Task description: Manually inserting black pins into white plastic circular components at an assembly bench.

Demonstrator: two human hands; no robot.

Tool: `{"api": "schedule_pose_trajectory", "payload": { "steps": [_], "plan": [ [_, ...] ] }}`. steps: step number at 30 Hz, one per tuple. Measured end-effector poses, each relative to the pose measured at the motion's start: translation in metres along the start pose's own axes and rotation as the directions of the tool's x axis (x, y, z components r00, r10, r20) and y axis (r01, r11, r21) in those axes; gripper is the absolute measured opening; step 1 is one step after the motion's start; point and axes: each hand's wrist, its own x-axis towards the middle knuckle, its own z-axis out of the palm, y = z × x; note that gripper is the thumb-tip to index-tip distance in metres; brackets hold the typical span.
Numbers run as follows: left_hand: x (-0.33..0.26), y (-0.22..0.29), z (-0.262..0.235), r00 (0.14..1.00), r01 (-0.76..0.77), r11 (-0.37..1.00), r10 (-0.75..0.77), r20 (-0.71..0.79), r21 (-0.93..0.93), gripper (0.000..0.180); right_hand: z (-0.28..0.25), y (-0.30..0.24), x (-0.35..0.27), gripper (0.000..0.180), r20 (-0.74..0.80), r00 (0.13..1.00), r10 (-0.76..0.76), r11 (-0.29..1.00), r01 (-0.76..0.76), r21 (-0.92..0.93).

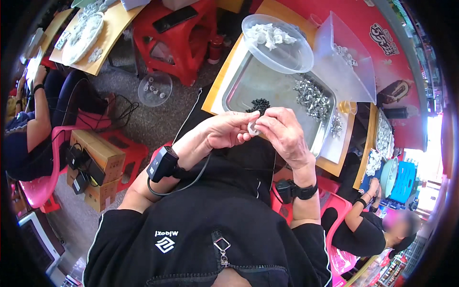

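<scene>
— While peering down in the head view, what to make of the left hand (227,128)?

— Closed in a pinch, with thumb and fingertips on a small white piece (253,127).

— And the right hand (283,131)?

— Also pinching, thumb and forefinger at the other side of the same piece. Held up, then, between both sets of fingertips, in front of the body. Partly covered by the fingers, so hard to tell in full shape.

— Anything just past the fingertips?

— Just beyond the left hand, a heap of small black parts (258,104), lying in a shallow metal tray (260,79). Beyond the right hand and a little to its right, a larger heap of shiny metallic parts (313,99), in the same tray. Farther right of that hand, just outside the tray, a smaller scatter of metallic parts (336,125), with a yellowish cup (347,107) near it.

— And farther beyond?

— Straight past both hands, over the far end of the tray, a clear bowl (291,57) with white pieces (270,36) in it. Beyond the right hand and to its right, a translucent bin (344,79), also with white pieces.

— To the left of the left hand?

— Well apart and low, another clear bowl on the floor (152,99), holding a few whitish rings. Beyond it, a red stool (191,28) with a flat black phone-like object (175,19) on top.

— Well to the right of the right hand?

— Seated on a pink chair, a co-worker in black (363,232), hands together.
</scene>
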Motion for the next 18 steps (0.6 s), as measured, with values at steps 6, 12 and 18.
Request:
{"api": "schedule_pose_trajectory", "payload": {
  "steps": [6, 12, 18],
  "plan": [
    [0.003, -0.004, -0.001, 0.999, -0.046, 0.999, 0.046, -0.008, 0.014, 0.022, -0.007, 0.006, 0.006, 0.018, 0.105, 0.988, -0.110, 0.993, 0.105, 0.052],
    [0.004, -0.009, -0.008, 0.998, -0.064, 0.997, 0.064, -0.008, 0.046, 0.023, -0.002, 0.005, -0.006, 0.017, 0.097, 0.987, 0.126, 0.964, -0.145, 0.222],
    [0.001, 0.003, -0.003, 0.980, -0.200, 0.853, 0.184, 0.082, 0.482, 0.023, 0.000, 0.000, -0.012, 0.016, 0.082, 0.979, 0.189, 0.960, -0.202, 0.196]
  ]
}}
